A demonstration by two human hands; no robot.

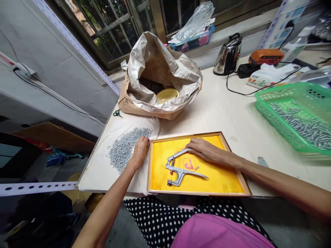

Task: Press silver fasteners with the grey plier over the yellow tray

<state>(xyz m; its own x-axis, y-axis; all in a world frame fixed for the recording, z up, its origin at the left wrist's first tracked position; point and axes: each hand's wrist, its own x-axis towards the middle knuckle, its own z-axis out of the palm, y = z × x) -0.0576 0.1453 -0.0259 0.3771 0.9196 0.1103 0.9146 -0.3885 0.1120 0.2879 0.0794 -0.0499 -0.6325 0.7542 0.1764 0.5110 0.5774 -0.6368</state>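
Currently, one pair of pliers (181,168) lies in one yellow tray (222,181). Left hand (140,151) rests loosely curled on one heap of small metal parts (124,148). Right hand (204,150), flat and holding nothing, touches the pliers' upper handle.

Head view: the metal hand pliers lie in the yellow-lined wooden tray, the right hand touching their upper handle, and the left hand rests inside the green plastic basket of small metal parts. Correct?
Not quite. The head view shows the left hand on the pile of small silver metal parts spread on the white cloth, not in the green plastic basket. The metal hand pliers, yellow-lined wooden tray and right hand are as stated.
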